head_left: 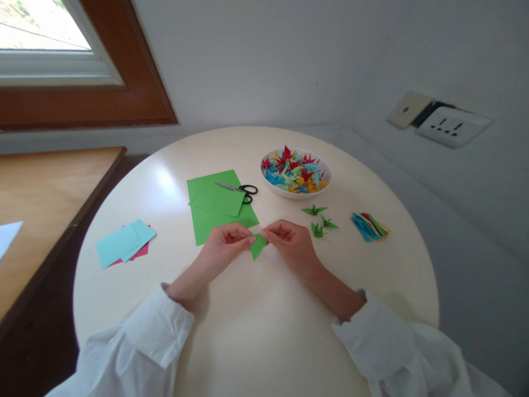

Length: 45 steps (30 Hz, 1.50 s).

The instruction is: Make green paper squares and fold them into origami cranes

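Note:
A small folded piece of green paper (258, 247) is pinched between my two hands, its pointed end hanging toward me. My left hand (225, 242) grips its left side between thumb and fingers. On the other side my right hand (291, 242) pinches the upper right part, and the fingertips cover some of the folds. Just beyond my left hand lie green paper sheets (202, 220), with black-handled scissors (235, 187) resting across them. Several small folded green paper cranes (317, 230) sit to the right, beyond my right hand.
A white bowl (268, 184) full of colourful paper cranes stands at the back of the round table (248, 353). Coloured paper strips (370, 227) lie at the right. Light blue sheets (119, 244) over red ones are at the left. A wooden surface (53, 193) adjoins on the left.

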### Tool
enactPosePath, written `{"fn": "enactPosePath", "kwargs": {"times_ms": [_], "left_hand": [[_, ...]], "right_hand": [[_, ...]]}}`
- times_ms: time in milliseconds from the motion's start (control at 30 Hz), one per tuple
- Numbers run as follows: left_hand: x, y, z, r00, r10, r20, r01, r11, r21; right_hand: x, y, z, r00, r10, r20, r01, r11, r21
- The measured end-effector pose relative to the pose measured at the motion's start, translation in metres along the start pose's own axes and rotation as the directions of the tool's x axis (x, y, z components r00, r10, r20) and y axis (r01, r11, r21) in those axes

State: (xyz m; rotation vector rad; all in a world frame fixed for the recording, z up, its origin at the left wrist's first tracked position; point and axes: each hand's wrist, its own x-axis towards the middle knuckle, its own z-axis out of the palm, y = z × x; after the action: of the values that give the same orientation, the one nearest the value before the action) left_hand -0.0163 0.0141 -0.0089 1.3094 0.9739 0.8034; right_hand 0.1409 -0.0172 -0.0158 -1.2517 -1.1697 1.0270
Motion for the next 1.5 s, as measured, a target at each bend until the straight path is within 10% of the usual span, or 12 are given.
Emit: {"fn": "enactPosePath", "kwargs": {"times_ms": [1500], "left_hand": [[0.0001, 0.0024, 0.0008, 1.000, 0.003, -0.029, -0.002, 0.999, 0.041]], "right_hand": [[-0.0005, -0.0011, -0.0004, 1.000, 0.000, -0.017, 0.000, 1.000, 0.009]]}}
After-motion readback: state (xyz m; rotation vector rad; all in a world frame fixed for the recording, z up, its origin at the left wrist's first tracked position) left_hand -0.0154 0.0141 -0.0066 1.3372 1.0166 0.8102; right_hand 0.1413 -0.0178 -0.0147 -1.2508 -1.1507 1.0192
